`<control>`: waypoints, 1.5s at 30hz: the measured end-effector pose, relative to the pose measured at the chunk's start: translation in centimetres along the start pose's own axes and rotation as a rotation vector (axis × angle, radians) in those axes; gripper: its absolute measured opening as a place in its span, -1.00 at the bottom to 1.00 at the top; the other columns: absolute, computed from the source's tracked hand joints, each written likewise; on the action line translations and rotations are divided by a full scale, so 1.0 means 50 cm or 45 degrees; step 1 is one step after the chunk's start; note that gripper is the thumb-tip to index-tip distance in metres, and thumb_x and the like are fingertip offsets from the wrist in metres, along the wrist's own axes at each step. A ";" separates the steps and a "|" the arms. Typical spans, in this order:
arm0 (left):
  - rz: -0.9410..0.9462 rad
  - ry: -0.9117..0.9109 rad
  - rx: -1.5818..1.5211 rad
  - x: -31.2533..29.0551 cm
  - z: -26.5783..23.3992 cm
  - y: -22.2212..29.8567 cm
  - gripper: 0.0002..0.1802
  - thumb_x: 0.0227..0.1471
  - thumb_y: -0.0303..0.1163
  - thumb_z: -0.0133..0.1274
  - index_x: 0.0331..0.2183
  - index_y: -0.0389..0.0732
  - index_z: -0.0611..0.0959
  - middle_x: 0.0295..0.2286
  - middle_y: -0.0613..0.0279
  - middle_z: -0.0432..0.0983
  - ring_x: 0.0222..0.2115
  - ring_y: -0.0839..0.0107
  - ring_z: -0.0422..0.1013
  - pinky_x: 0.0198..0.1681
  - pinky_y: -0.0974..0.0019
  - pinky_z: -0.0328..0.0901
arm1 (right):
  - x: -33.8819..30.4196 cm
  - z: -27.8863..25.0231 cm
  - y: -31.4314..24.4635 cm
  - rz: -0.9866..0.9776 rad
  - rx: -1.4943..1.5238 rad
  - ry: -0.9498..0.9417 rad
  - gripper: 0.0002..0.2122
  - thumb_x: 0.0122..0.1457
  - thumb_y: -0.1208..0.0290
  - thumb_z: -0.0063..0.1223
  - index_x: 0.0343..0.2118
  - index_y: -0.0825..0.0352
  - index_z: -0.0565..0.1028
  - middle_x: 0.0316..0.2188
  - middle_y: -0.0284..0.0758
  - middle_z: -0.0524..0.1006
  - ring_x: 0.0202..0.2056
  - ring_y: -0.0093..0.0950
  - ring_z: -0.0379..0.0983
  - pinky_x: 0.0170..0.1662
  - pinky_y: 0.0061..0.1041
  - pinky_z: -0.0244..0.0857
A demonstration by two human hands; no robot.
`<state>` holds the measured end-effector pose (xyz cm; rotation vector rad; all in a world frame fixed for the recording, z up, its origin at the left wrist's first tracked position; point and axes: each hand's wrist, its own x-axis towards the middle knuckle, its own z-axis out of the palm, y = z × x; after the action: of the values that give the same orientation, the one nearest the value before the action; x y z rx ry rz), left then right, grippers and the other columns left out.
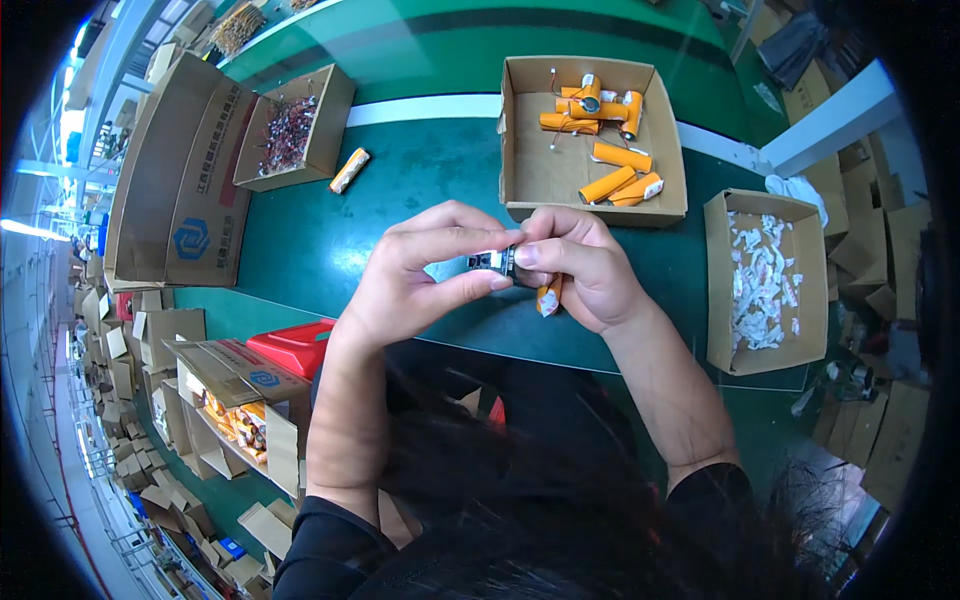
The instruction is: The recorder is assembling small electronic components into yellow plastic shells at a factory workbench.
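Over the near part of the green table, my left hand (425,262) pinches a small dark piece with pale, shiny parts (488,260), which looks like a small circuit board. My right hand (585,268) has its thumb and forefinger closed on the other end of that piece. Below the right fingers shows the end of an orange battery cell (548,298) with a white patch. The rest of the cell is hidden, so whether the fingers grip it is unclear. Both hands are just in front of a shallow cardboard box (590,214) with several orange battery cells (622,155).
A lone orange cell (349,170) lies on the green table (420,150). Left of it stands a carton (245,165) of small wired parts. At right is a box (715,280) with white scraps. A red plastic stool (292,346) and an open carton of cells (290,440) are lower left.
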<state>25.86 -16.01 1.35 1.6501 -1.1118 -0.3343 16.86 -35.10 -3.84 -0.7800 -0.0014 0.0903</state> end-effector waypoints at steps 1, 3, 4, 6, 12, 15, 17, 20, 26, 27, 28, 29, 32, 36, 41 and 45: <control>-0.010 0.003 0.014 0.000 0.000 0.001 -0.60 -0.11 -0.55 0.36 -0.12 -0.25 0.76 -0.26 0.11 0.61 -0.30 0.33 0.49 -0.22 0.35 0.36 | 0.000 0.001 0.000 0.004 0.013 0.009 -0.94 0.21 0.52 0.13 -0.38 0.34 0.60 -0.56 -0.41 0.48 -0.53 -0.69 0.33 -0.46 -0.75 0.16; -0.028 0.010 0.042 0.001 -0.001 0.004 -0.60 -0.08 -0.55 0.34 -0.11 -0.25 0.74 -0.25 0.13 0.61 -0.30 0.35 0.48 -0.21 0.36 0.36 | 0.002 0.005 -0.001 0.011 0.038 0.025 -0.94 0.23 0.52 0.12 -0.37 0.34 0.59 -0.54 -0.40 0.49 -0.52 -0.69 0.33 -0.46 -0.75 0.17; -0.037 0.014 0.057 0.002 -0.002 0.005 -0.61 -0.06 -0.55 0.33 -0.10 -0.25 0.74 -0.25 0.14 0.60 -0.30 0.36 0.48 -0.21 0.37 0.36 | 0.003 0.008 -0.001 0.015 0.050 0.033 -0.94 0.23 0.52 0.12 -0.36 0.35 0.59 -0.54 -0.40 0.49 -0.51 -0.69 0.33 -0.46 -0.74 0.18; -0.065 0.058 0.057 0.004 0.002 0.006 -0.61 -0.06 -0.55 0.33 -0.10 -0.25 0.74 -0.26 0.15 0.60 -0.31 0.36 0.48 -0.21 0.37 0.36 | 0.005 0.017 0.000 0.000 0.044 0.078 -0.93 0.24 0.52 0.11 -0.35 0.35 0.59 -0.53 -0.40 0.49 -0.50 -0.69 0.33 -0.45 -0.74 0.18; -0.173 0.189 0.043 0.008 0.003 0.005 -0.61 -0.06 -0.60 0.32 -0.10 -0.32 0.70 -0.26 0.12 0.60 -0.29 0.37 0.46 -0.16 0.37 0.34 | 0.007 0.029 0.006 -0.063 -0.070 0.193 -0.93 0.25 0.52 0.11 -0.34 0.36 0.59 -0.48 -0.39 0.51 -0.46 -0.68 0.33 -0.40 -0.74 0.20; -0.198 0.194 0.030 0.006 -0.002 0.000 -0.59 -0.06 -0.64 0.30 -0.09 -0.38 0.68 -0.24 0.07 0.59 -0.26 0.36 0.44 -0.11 0.36 0.32 | 0.003 0.027 0.005 -0.080 -0.168 0.167 -0.93 0.25 0.52 0.12 -0.34 0.36 0.59 -0.46 -0.39 0.52 -0.45 -0.67 0.33 -0.38 -0.74 0.20; -0.168 0.183 -0.002 0.004 -0.003 -0.004 -0.60 -0.06 -0.65 0.30 -0.10 -0.38 0.68 -0.24 0.06 0.59 -0.26 0.35 0.44 -0.11 0.36 0.32 | -0.002 0.032 -0.003 -0.163 -0.303 0.169 -0.94 0.25 0.52 0.12 -0.34 0.35 0.59 -0.45 -0.39 0.53 -0.46 -0.66 0.33 -0.37 -0.73 0.19; -0.137 0.171 -0.034 0.003 -0.001 -0.009 -0.62 -0.06 -0.66 0.29 -0.12 -0.38 0.68 -0.25 0.05 0.59 -0.26 0.34 0.44 -0.11 0.35 0.32 | -0.006 0.033 -0.009 -0.248 -0.439 0.172 -0.95 0.24 0.53 0.13 -0.34 0.35 0.59 -0.43 -0.40 0.54 -0.46 -0.65 0.32 -0.36 -0.72 0.19; -0.074 0.197 -0.165 0.003 0.004 -0.013 -0.67 -0.05 -0.55 0.34 -0.16 -0.30 0.73 -0.28 0.14 0.64 -0.33 0.40 0.47 -0.19 0.40 0.34 | -0.001 0.024 0.002 -0.393 -0.558 0.176 -0.99 0.19 0.56 0.16 -0.35 0.35 0.59 -0.42 -0.39 0.52 -0.45 -0.63 0.31 -0.35 -0.67 0.17; -0.083 0.194 -0.176 0.002 0.003 -0.013 -0.67 -0.04 -0.55 0.34 -0.16 -0.30 0.73 -0.28 0.13 0.64 -0.33 0.40 0.47 -0.19 0.40 0.34 | 0.000 0.022 0.006 -0.453 -0.610 0.141 -0.99 0.19 0.57 0.17 -0.36 0.35 0.59 -0.42 -0.39 0.51 -0.44 -0.62 0.31 -0.35 -0.66 0.17; -0.092 0.191 -0.187 0.001 0.001 -0.012 -0.67 -0.04 -0.55 0.34 -0.16 -0.29 0.73 -0.28 0.13 0.64 -0.33 0.40 0.47 -0.18 0.40 0.34 | 0.002 0.021 0.009 -0.513 -0.663 0.105 -1.00 0.18 0.57 0.17 -0.36 0.35 0.59 -0.42 -0.39 0.50 -0.44 -0.61 0.31 -0.34 -0.66 0.17; -0.101 0.188 -0.198 0.001 0.001 -0.012 -0.67 -0.04 -0.55 0.34 -0.16 -0.29 0.73 -0.28 0.12 0.64 -0.33 0.39 0.47 -0.18 0.40 0.34 | 0.002 0.020 0.010 -0.573 -0.715 0.069 -1.00 0.17 0.57 0.18 -0.37 0.36 0.58 -0.42 -0.38 0.49 -0.43 -0.61 0.31 -0.34 -0.65 0.17; -0.145 0.152 -0.170 0.001 -0.003 -0.004 -0.65 -0.04 -0.61 0.31 -0.14 -0.33 0.71 -0.27 0.08 0.62 -0.30 0.37 0.46 -0.15 0.37 0.33 | -0.001 0.020 0.006 -0.596 -0.729 0.097 -0.99 0.15 0.58 0.18 -0.37 0.36 0.58 -0.42 -0.38 0.48 -0.42 -0.59 0.32 -0.33 -0.64 0.17; -0.178 0.106 -0.142 -0.002 -0.009 -0.002 -0.64 -0.04 -0.66 0.28 -0.12 -0.37 0.69 -0.26 0.05 0.59 -0.28 0.35 0.44 -0.12 0.35 0.32 | 0.000 0.025 0.005 -0.626 -0.788 0.133 -0.99 0.14 0.58 0.18 -0.38 0.37 0.57 -0.42 -0.37 0.47 -0.42 -0.57 0.32 -0.33 -0.62 0.17; -0.154 0.084 -0.124 -0.002 -0.011 -0.006 -0.64 -0.05 -0.66 0.29 -0.13 -0.37 0.69 -0.26 0.06 0.59 -0.28 0.35 0.44 -0.11 0.35 0.32 | 0.001 0.026 0.006 -0.645 -0.896 0.151 -0.98 0.13 0.58 0.18 -0.38 0.37 0.57 -0.42 -0.36 0.48 -0.42 -0.56 0.33 -0.33 -0.62 0.18; -0.178 0.110 -0.079 -0.002 -0.011 -0.005 -0.65 -0.05 -0.66 0.29 -0.13 -0.37 0.69 -0.27 0.07 0.59 -0.28 0.34 0.44 -0.10 0.35 0.32 | 0.002 0.024 0.006 -0.660 -0.821 0.124 -0.98 0.13 0.58 0.18 -0.39 0.38 0.57 -0.42 -0.36 0.48 -0.41 -0.55 0.34 -0.32 -0.61 0.19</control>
<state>26.31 -15.62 1.33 1.6752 -0.9160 -0.3800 16.89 -34.04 -3.23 -1.4032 -0.1461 -0.4624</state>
